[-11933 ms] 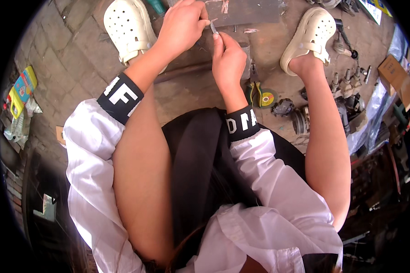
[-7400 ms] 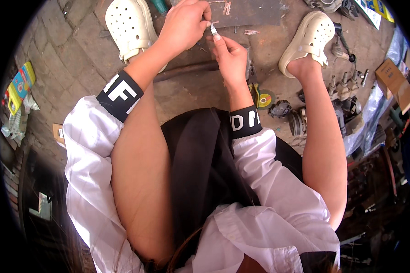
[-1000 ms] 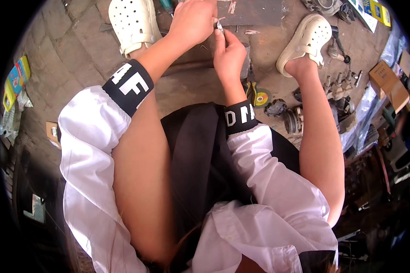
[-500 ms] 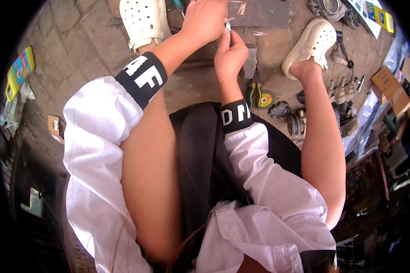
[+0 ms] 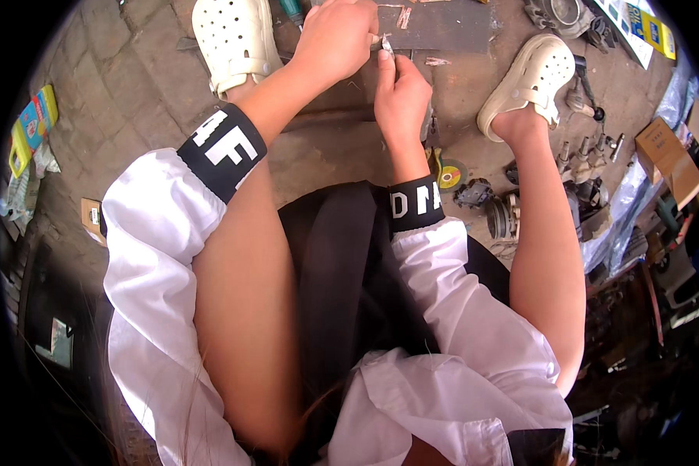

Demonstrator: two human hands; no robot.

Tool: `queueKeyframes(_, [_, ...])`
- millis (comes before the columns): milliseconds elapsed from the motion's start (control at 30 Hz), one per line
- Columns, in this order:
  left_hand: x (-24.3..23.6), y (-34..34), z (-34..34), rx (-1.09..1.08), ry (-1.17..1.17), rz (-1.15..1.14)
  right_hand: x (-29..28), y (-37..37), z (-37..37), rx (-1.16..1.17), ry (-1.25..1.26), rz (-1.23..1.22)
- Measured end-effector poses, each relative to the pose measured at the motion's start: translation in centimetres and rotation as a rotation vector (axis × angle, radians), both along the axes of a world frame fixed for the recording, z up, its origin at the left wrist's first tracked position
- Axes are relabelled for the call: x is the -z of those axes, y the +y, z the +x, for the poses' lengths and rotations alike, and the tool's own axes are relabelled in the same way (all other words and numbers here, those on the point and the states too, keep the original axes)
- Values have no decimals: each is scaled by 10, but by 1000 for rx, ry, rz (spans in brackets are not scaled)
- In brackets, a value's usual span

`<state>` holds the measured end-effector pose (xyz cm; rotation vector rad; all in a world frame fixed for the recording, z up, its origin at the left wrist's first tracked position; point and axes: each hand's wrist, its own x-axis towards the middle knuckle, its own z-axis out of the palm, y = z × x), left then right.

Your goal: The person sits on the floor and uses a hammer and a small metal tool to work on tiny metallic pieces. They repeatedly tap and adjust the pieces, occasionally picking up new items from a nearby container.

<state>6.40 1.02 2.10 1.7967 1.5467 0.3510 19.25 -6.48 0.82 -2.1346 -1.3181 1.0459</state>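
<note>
My left hand [image 5: 336, 39] is closed at the top centre, its fingertips hidden or too small to read against the right hand's. Beside it, my right hand [image 5: 403, 92] pinches a small whitish, shiny strip [image 5: 387, 48] between thumb and forefinger. The two hands nearly meet at this piece; what the left fingers hold, if anything, cannot be made out. Beyond them lies a dark grey flat plate [image 5: 458, 29] with thin pinkish, copper-coloured scraps [image 5: 405, 17] on it. A similar scrap [image 5: 437, 61] lies near its front edge.
A green-handled screwdriver [image 5: 291, 9] is left of my hands. Pliers [image 5: 437, 165], partly behind my right wrist, lie by a yellow-centred disc [image 5: 451, 175]. Metal parts [image 5: 505, 216] and a cardboard box [image 5: 669, 161] stand at right. My cream clogs [image 5: 237, 46] flank the work spot.
Both forearms have shifted slightly; my right hand and wrist have moved a little right and down, covering more of the pliers. The left hand has moved slightly left. The pinched strip stays between the hands.
</note>
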Motion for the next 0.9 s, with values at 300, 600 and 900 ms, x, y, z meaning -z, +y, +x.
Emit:
queueKeyframes(300, [-4, 2, -2, 17, -2, 18, -9, -5, -7, 187, 13, 89])
queueKeyframes(600, [-19, 2, -10, 165, -152, 135, -3, 6, -7, 581, 558, -50])
queueKeyframes(900, [-31, 4, -9, 5, -48, -88, -7, 12, -14, 756, 761, -251])
